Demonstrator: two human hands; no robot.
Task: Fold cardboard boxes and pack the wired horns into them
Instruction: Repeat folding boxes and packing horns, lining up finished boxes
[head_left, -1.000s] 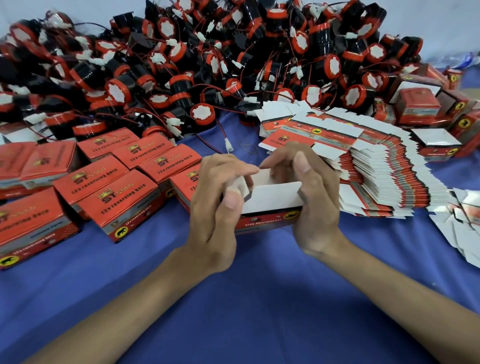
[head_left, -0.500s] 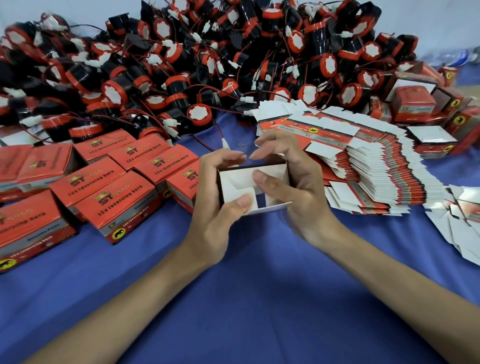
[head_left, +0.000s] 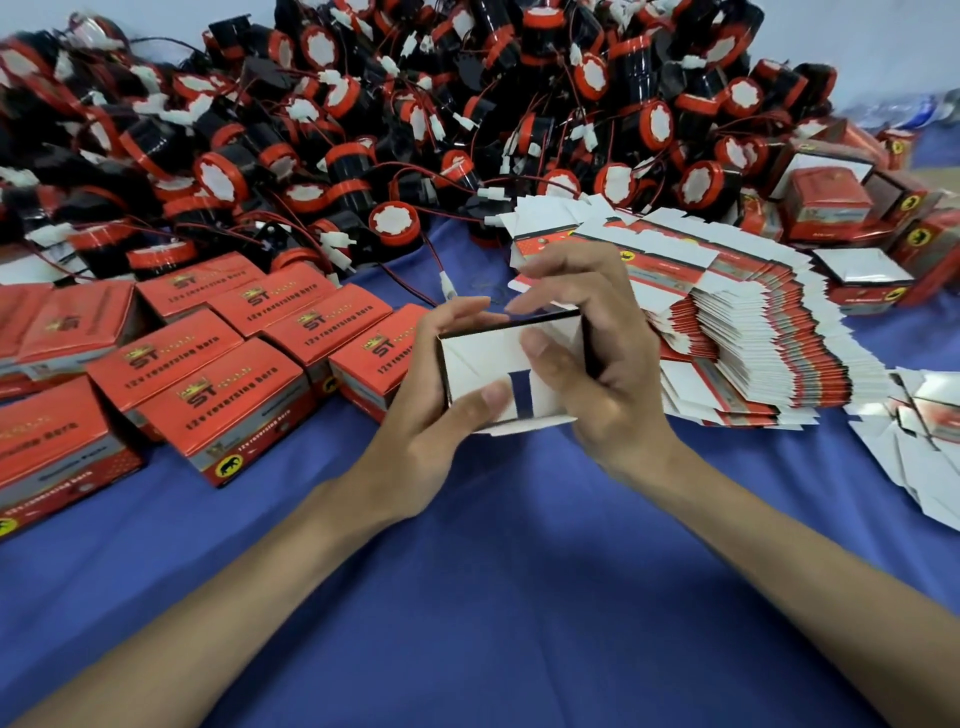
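I hold a small cardboard box (head_left: 485, 364) above the blue cloth, its white flapped end turned toward me. My left hand (head_left: 441, 405) grips its left side, thumb pressed on a flap. My right hand (head_left: 597, 364) holds the right side, thumb on the white flaps and fingers arched over the top edge. A big heap of black and red wired horns (head_left: 395, 130) fills the back of the table. A fanned stack of flat box blanks (head_left: 737, 322) lies just right of my hands.
Several folded red boxes (head_left: 223, 364) sit in rows on the left. More red boxes (head_left: 841, 208) stand at the back right, and loose white blanks (head_left: 924, 441) lie at the right edge. Blue cloth (head_left: 493, 597) covers the table in front.
The box was turned so its white flapped end faces me, and my thumbs moved onto the flaps. Both hands kept hold of it.
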